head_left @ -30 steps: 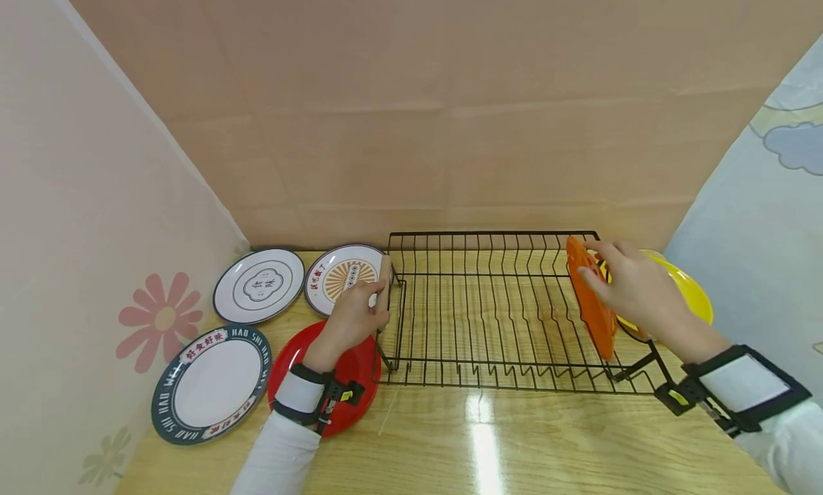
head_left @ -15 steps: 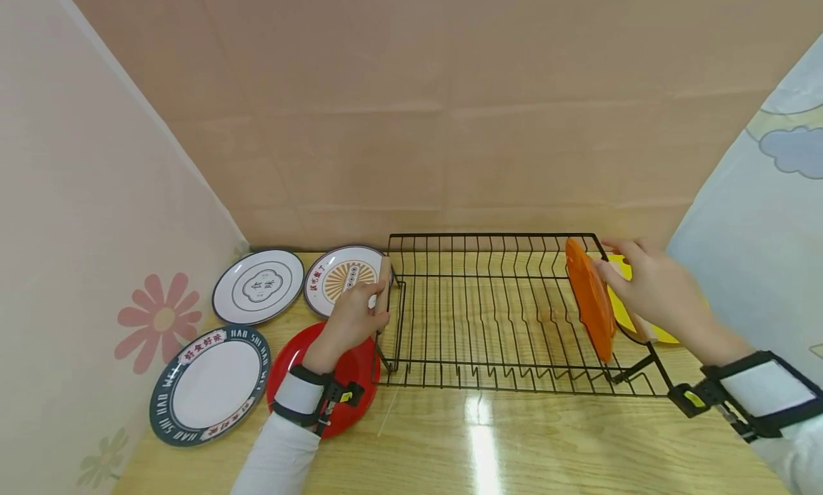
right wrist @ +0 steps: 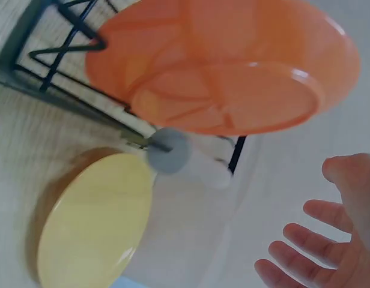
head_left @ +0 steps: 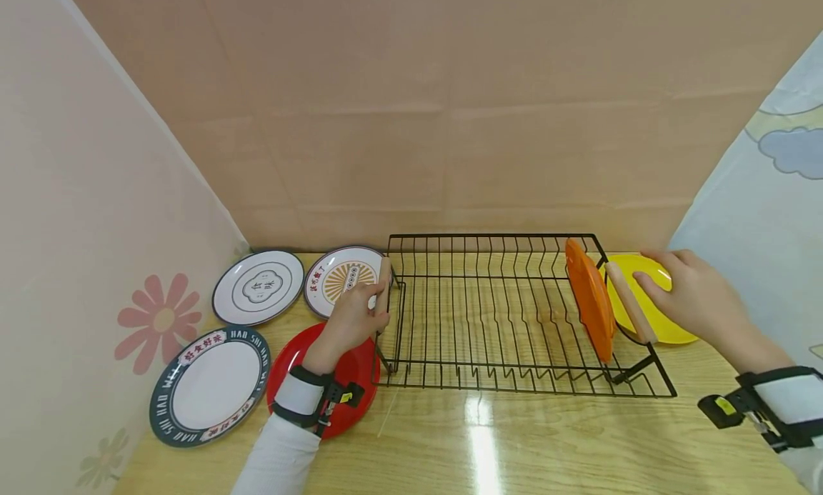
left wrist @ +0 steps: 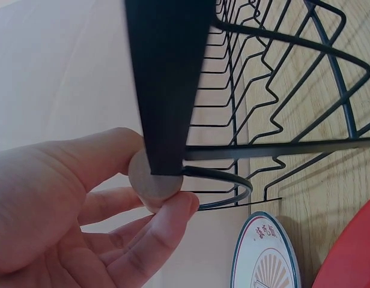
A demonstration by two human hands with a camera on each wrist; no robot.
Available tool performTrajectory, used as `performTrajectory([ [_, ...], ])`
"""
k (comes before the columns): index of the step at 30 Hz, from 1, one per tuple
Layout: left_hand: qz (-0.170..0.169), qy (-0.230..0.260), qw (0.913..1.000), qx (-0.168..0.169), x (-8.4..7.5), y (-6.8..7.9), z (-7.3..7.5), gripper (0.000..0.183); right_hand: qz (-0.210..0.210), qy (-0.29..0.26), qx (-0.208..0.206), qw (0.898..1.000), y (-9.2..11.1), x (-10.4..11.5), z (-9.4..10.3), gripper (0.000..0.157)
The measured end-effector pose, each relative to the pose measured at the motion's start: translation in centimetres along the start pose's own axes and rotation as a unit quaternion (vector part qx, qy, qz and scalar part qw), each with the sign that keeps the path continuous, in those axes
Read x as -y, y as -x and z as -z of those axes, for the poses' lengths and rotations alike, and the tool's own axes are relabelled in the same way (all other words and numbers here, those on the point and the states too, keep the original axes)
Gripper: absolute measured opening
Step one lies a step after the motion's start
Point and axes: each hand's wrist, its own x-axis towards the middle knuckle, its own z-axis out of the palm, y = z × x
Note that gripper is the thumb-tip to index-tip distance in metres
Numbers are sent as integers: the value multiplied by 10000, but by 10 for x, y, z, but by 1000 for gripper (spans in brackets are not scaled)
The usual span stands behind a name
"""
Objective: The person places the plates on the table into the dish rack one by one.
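My left hand [head_left: 352,315] grips the wooden handle [left wrist: 154,183] at the left end of the black wire dish rack [head_left: 476,275]; the left wrist view has thumb and fingers curled round it. At the rack's right end an orange plate [head_left: 590,302] stands on edge in the slots. My right hand [head_left: 697,295] hovers over the yellow plate [head_left: 643,302], which lies flat beside the rack. Nothing is between its spread fingers in the right wrist view. The right wooden handle [head_left: 631,303] is free of any hand.
A red plate [head_left: 350,381] lies under my left forearm. Behind it are two white patterned plates, one with a sunburst [head_left: 334,273] and one with a grey emblem [head_left: 257,313]. A dark-rimmed plate [head_left: 215,381] lies at front left. A papered wall [head_left: 437,123] rises behind the rack.
My right hand has let go of the orange plate and moved right, over the yellow plate. The orange plate stays standing in the rack. The left hand has not moved.
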Motion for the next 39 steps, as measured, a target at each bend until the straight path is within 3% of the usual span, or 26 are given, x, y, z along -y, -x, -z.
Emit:
performTrajectory([
  [11, -10, 1, 10000, 10, 1, 0, 0, 54, -79, 170, 120, 9998, 15, -34, -17, 42],
  [21, -209, -56, 9997, -98, 3, 0, -1, 53, -208, 287, 629, 9974, 32, -58, -42, 45],
  [29, -263, -97, 9995, -146, 4, -1, -1, 53, -68, 271, 469, 9985, 44, -63, -65, 43],
  [36, -224, -47, 9997, -130, 4, -1, -2, 53, -462, 96, 1115, 9926, 54, -68, -83, 53],
  [39, -209, -8, 9997, -119, 3, 0, -2, 53, -602, 2, 1191, 9911, 57, -69, -90, 52],
])
